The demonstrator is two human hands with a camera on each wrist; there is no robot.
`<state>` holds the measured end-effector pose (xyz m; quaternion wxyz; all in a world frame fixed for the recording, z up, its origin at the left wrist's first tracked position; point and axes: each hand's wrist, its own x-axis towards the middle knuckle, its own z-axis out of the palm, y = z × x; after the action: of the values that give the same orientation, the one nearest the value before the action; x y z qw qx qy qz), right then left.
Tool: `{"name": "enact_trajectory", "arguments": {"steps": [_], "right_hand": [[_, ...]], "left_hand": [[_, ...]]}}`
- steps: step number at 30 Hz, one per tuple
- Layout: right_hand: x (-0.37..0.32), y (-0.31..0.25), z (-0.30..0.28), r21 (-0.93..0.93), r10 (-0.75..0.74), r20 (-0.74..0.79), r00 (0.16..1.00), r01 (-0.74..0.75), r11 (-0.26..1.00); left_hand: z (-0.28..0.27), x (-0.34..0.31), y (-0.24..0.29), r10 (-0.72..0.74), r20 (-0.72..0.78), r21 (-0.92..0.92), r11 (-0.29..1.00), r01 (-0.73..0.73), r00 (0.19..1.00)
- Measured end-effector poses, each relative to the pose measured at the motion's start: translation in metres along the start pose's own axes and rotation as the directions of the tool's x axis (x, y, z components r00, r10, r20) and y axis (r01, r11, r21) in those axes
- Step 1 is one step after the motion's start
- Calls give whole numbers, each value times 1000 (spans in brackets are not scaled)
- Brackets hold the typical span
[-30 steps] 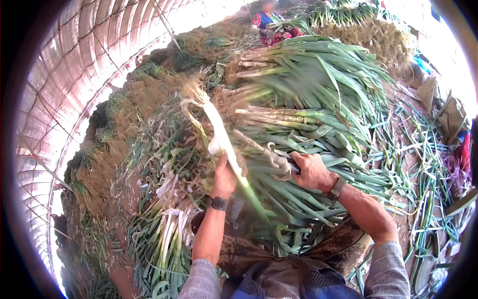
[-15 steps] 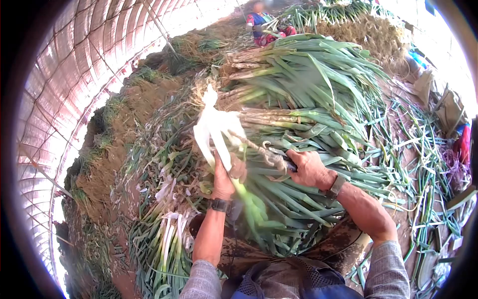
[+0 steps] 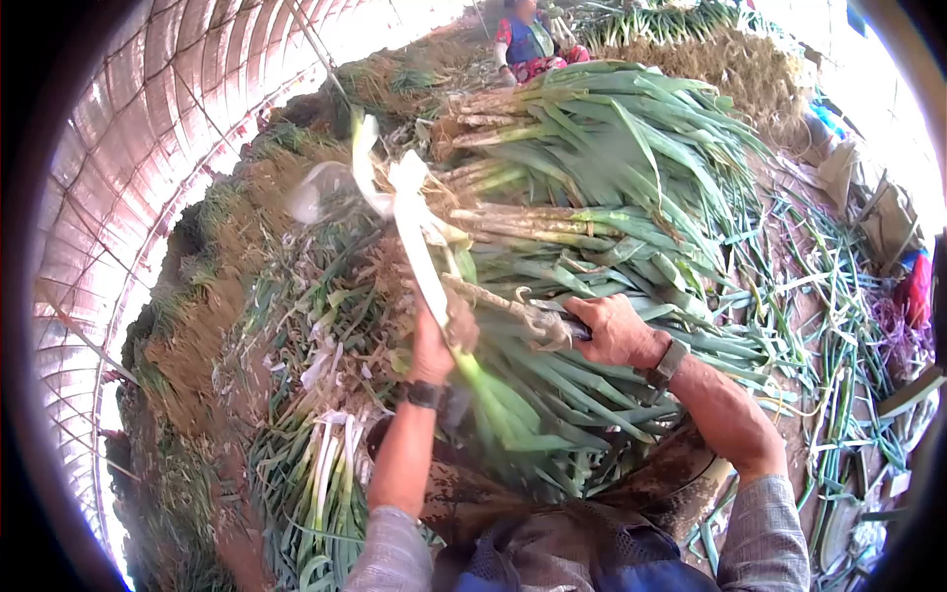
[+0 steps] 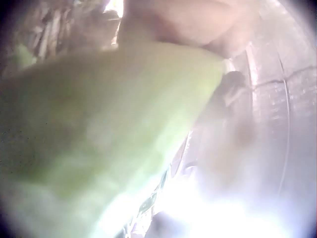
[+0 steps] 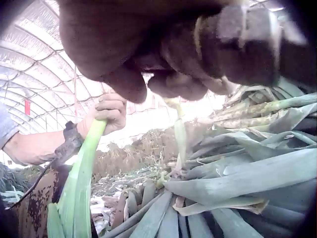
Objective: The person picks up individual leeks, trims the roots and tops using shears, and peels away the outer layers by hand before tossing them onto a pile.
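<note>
My left hand (image 3: 431, 340) grips a leek (image 3: 414, 252) by its lower stalk, white end up, green leaves hanging toward my knees. White layers spread and curl at its top, and a blurred pale scrap (image 3: 321, 192) hangs in the air to its left. My right hand (image 3: 619, 333) is wrapped round the dark handle of a wand-like tool (image 3: 533, 318) with a wrapped shaft, whose thin end reaches to the leek. Blurred pale green of the leek (image 4: 99, 114) fills much of the left wrist view. In the right wrist view the wrapped tool (image 5: 237, 44) crosses the top.
A big heap of unpeeled leeks (image 3: 641, 148) lies in front and to the right. Several white-stalked leeks (image 3: 333, 474) lie beside my left knee. Loose skins (image 3: 335, 365) litter the ground to the left. Another person (image 3: 533, 44) sits at the back, and cut leaves (image 3: 838, 395) cover the right side.
The leek's white outer layers have loosened and spread, and a scrap has come away to the left. The left hand has shifted slightly left; the right hand keeps its hold on the tool.
</note>
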<state>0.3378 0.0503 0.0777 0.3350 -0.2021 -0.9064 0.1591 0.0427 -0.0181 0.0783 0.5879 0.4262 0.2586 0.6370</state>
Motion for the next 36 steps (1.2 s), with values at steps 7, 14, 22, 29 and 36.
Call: {"name": "enact_trajectory", "arguments": {"steps": [7, 14, 22, 29, 36], "right_hand": [[-32, 19, 7, -189, 271, 497, 824, -203, 961], [-46, 22, 19, -312, 378, 553, 742, -236, 920], [-43, 19, 23, -304, 375, 647, 664, -227, 925], [-16, 23, 35, -73, 396, 525, 753, -424, 903], [-18, 13, 62, -97, 297, 737, 607, -339, 936]], "left_hand": [[17, 7, 156, 323, -386, 447, 885, -131, 864], [34, -37, 314, 562, -349, 936, 246, 251, 750], [-128, -205, 329, 477, -628, 504, -354, 788, 616], [-210, -209, 186, 129, -672, 735, 6, 678, 729], [-117, -50, 24, -452, -380, 704, 424, 570, 807]]}}
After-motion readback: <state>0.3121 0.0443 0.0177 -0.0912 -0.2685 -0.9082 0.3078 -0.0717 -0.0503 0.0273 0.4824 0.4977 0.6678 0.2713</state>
